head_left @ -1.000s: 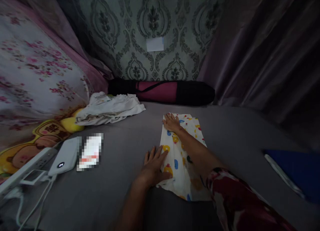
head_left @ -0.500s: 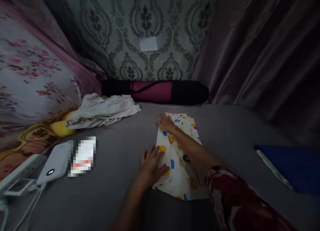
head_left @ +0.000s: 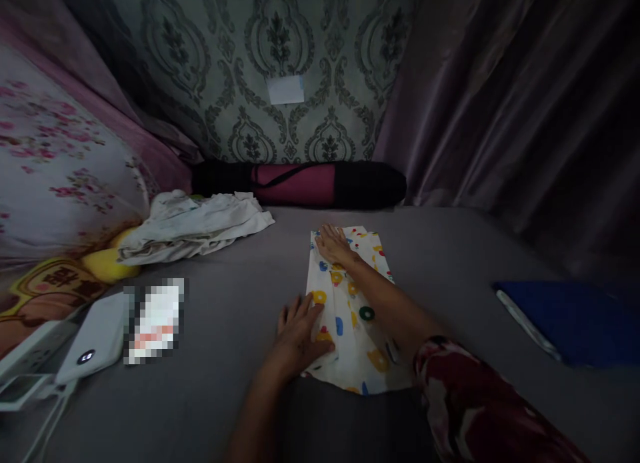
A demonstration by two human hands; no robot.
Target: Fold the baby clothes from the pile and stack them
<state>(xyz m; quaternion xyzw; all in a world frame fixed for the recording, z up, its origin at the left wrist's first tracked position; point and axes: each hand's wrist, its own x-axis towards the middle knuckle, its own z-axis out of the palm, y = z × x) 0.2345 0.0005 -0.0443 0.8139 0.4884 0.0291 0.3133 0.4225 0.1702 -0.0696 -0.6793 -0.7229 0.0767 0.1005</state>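
Note:
A folded white cloth with coloured prints (head_left: 357, 343) lies on the grey bed sheet (head_left: 225, 356) in front of me. My left hand (head_left: 299, 333) rests flat on its near left edge, fingers spread. My right hand (head_left: 334, 244) lies flat on the cloth's far end, fingers stretched out, with the forearm across the cloth. A dark red patterned sleeve covers my right upper arm.
A crumpled white garment (head_left: 195, 224) lies at the back left. A pink and black rolled bag (head_left: 300, 183) sits against the patterned wall. A white power bank (head_left: 93, 339) with cables lies left. A blue item (head_left: 570, 319) is at the right, by the curtain.
The view has shifted, so everything sits a little further left in the frame. My right hand has slid slightly along the cloth's far end; my left hand stays on the near edge.

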